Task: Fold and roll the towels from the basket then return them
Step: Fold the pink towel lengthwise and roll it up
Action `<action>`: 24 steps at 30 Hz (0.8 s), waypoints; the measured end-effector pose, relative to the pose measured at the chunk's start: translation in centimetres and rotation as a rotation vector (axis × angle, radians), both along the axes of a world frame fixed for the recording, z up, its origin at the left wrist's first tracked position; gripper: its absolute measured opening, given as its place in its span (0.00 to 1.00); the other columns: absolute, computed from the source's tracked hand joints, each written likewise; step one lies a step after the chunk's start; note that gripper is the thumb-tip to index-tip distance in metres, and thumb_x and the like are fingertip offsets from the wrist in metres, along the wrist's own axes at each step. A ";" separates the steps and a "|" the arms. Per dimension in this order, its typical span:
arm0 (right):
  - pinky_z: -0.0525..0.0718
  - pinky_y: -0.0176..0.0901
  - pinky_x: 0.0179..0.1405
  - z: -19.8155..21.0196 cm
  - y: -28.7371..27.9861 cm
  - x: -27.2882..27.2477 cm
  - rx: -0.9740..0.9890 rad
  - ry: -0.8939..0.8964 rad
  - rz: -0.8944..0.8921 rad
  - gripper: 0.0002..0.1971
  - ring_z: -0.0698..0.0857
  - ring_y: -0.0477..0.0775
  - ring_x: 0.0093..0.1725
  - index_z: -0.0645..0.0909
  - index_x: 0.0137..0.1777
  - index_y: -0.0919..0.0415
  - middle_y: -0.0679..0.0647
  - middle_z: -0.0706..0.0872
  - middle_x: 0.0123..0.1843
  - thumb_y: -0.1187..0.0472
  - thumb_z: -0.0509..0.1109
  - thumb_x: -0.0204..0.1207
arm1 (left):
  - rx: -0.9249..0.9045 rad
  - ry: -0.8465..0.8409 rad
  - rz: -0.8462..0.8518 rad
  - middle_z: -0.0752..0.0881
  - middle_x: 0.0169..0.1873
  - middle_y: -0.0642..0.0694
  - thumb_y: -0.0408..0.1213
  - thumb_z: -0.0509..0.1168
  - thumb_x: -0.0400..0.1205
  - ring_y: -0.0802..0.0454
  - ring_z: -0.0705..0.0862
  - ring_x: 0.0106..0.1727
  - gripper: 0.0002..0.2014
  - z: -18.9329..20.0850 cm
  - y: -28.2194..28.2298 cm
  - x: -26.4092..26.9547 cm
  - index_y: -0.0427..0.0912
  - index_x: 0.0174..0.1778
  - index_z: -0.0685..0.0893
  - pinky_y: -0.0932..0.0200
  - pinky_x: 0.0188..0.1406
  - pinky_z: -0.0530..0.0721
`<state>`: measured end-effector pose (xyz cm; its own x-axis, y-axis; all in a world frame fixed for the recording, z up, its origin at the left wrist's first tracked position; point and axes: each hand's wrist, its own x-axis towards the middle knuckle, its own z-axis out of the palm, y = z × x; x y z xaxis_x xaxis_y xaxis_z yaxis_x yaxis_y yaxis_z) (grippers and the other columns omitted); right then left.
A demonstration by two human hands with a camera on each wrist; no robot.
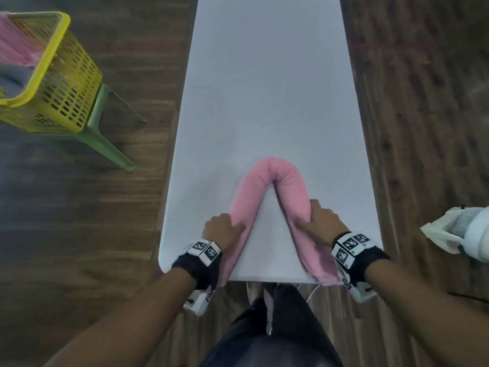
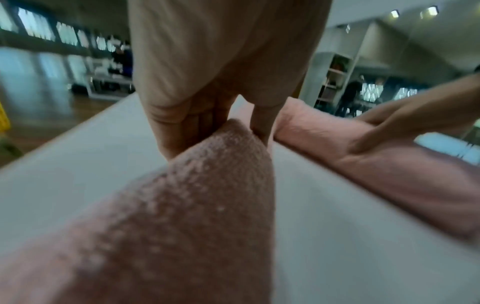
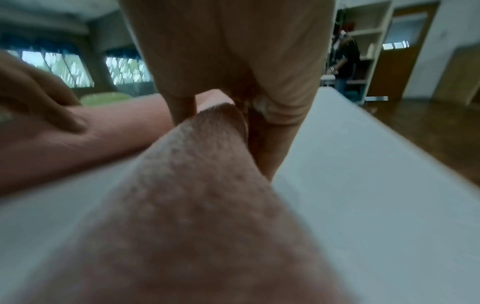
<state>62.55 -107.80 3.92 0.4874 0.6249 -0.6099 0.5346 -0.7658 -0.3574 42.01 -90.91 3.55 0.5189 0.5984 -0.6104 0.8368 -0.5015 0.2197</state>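
Wood floor around one white table (image 1: 267, 75). Near edge: one pink towel (image 1: 272, 168), arched; left hand (image 1: 222, 229) and right hand (image 1: 318, 221) grasp its ends. Off the left edge: one yellow basket (image 1: 63, 83).

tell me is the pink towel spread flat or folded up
Folded: the pink towel is a narrow band bent into an arch on the table.

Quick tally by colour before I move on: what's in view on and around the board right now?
Pink: 2, the towel bent in an arch on the board, gripped by left hand and right hand, plus a towel in the basket
Yellow: 1, the basket
Green: 1, the stool under the basket
White: 2, the board and the fan
Total: 6
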 end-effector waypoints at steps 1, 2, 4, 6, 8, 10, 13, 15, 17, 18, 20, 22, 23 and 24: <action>0.81 0.50 0.48 -0.5 0.1 -1.8 0.029 0.030 -0.048 0.29 0.82 0.59 0.46 0.65 0.67 0.57 0.55 0.82 0.53 0.37 0.64 0.77 | -0.065 -0.026 0.059 0.86 0.55 0.35 0.59 0.58 0.82 0.37 0.84 0.54 0.28 -0.1 -2.1 0.4 0.34 0.57 0.81 0.52 0.49 0.77; 0.80 0.50 0.47 -0.9 0.3 -3.4 0.048 0.055 -0.099 0.29 0.81 0.58 0.46 0.65 0.67 0.57 0.54 0.80 0.53 0.37 0.64 0.77 | -0.124 -0.053 0.128 0.86 0.55 0.34 0.59 0.59 0.82 0.36 0.84 0.54 0.28 -0.1 -3.9 0.8 0.34 0.57 0.81 0.52 0.49 0.77; 0.78 0.49 0.47 -1.6 0.7 -5.5 0.064 0.083 -0.199 0.26 0.80 0.59 0.47 0.65 0.67 0.58 0.54 0.79 0.51 0.40 0.62 0.78 | -0.208 -0.097 0.274 0.85 0.57 0.34 0.58 0.60 0.82 0.36 0.83 0.56 0.28 0.0 -6.8 1.5 0.33 0.59 0.80 0.52 0.51 0.77; 0.82 0.55 0.51 -1.9 0.8 -6.6 0.102 0.075 -0.249 0.25 0.83 0.61 0.49 0.66 0.67 0.56 0.56 0.81 0.53 0.40 0.61 0.76 | -0.230 -0.124 0.394 0.84 0.58 0.34 0.57 0.60 0.82 0.35 0.83 0.58 0.28 -0.1 -8.2 1.9 0.33 0.61 0.80 0.53 0.52 0.77; 0.83 0.58 0.54 -2.7 0.5 -6.7 0.139 0.063 -0.255 0.24 0.84 0.60 0.51 0.67 0.67 0.55 0.55 0.82 0.55 0.41 0.59 0.77 | -0.237 -0.145 0.478 0.85 0.57 0.35 0.58 0.61 0.82 0.35 0.83 0.57 0.28 -0.3 -8.6 1.9 0.34 0.60 0.81 0.53 0.52 0.77; 0.84 0.58 0.54 -2.9 0.3 -6.5 0.133 0.026 -0.215 0.23 0.84 0.60 0.51 0.69 0.66 0.55 0.56 0.81 0.56 0.42 0.58 0.78 | -0.254 -0.171 0.550 0.86 0.54 0.36 0.59 0.62 0.81 0.36 0.84 0.54 0.27 -0.6 -8.8 1.9 0.34 0.57 0.83 0.52 0.49 0.78; 0.84 0.58 0.52 -3.0 0.0 -6.0 0.082 -0.014 -0.146 0.22 0.83 0.60 0.49 0.69 0.65 0.56 0.57 0.81 0.56 0.43 0.60 0.77 | -0.271 -0.213 0.659 0.87 0.52 0.36 0.59 0.63 0.79 0.36 0.84 0.52 0.28 -0.8 -9.0 2.0 0.34 0.55 0.83 0.52 0.48 0.80; 0.84 0.58 0.52 -3.0 -0.3 -5.9 0.059 -0.004 -0.140 0.22 0.83 0.60 0.49 0.69 0.65 0.57 0.56 0.82 0.55 0.44 0.63 0.78 | -0.273 -0.234 0.699 0.87 0.51 0.36 0.59 0.64 0.78 0.36 0.84 0.51 0.27 -0.9 -9.1 2.1 0.35 0.54 0.84 0.49 0.51 0.82; 0.85 0.57 0.51 -3.7 -0.9 -6.1 0.056 0.016 -0.144 0.20 0.84 0.59 0.48 0.70 0.63 0.55 0.55 0.82 0.54 0.44 0.64 0.78 | -0.266 -0.240 0.724 0.87 0.50 0.36 0.59 0.64 0.78 0.36 0.85 0.51 0.26 -1.0 -9.3 2.1 0.35 0.53 0.84 0.50 0.50 0.82; 0.85 0.57 0.51 -3.7 -1.2 -6.3 0.064 0.026 -0.153 0.21 0.85 0.59 0.49 0.70 0.64 0.54 0.55 0.82 0.54 0.43 0.64 0.78 | -0.266 -0.239 0.734 0.87 0.49 0.37 0.59 0.64 0.78 0.36 0.85 0.50 0.26 -1.1 -9.3 2.1 0.35 0.52 0.84 0.50 0.49 0.82; 0.84 0.58 0.53 -3.7 -1.2 -6.8 0.073 0.048 -0.174 0.24 0.85 0.61 0.52 0.70 0.68 0.55 0.57 0.82 0.57 0.42 0.63 0.78 | -0.265 -0.225 0.736 0.87 0.49 0.37 0.59 0.63 0.79 0.36 0.85 0.50 0.26 -1.1 -9.6 2.2 0.36 0.53 0.84 0.50 0.49 0.82; 0.81 0.59 0.58 -2.7 -0.6 -7.3 0.062 0.044 -0.214 0.32 0.81 0.65 0.58 0.66 0.73 0.59 0.62 0.79 0.63 0.38 0.63 0.78 | -0.223 -0.217 0.650 0.87 0.50 0.37 0.59 0.58 0.82 0.36 0.85 0.51 0.27 -0.8 -10.2 2.3 0.35 0.55 0.82 0.51 0.50 0.81; 0.78 0.61 0.62 -2.2 -0.3 -7.6 0.052 0.046 -0.252 0.39 0.78 0.66 0.63 0.62 0.77 0.61 0.64 0.76 0.68 0.34 0.63 0.76 | -0.226 -0.230 0.561 0.86 0.51 0.37 0.57 0.55 0.84 0.37 0.85 0.52 0.27 -0.5 -10.6 2.4 0.34 0.57 0.81 0.50 0.52 0.81; 0.74 0.63 0.69 -1.5 0.3 -7.8 0.039 0.052 -0.290 0.47 0.74 0.67 0.70 0.55 0.81 0.62 0.65 0.71 0.74 0.30 0.63 0.74 | -0.266 -0.265 0.458 0.86 0.52 0.37 0.55 0.54 0.85 0.37 0.85 0.54 0.25 -0.2 -11.0 2.3 0.34 0.59 0.80 0.50 0.53 0.81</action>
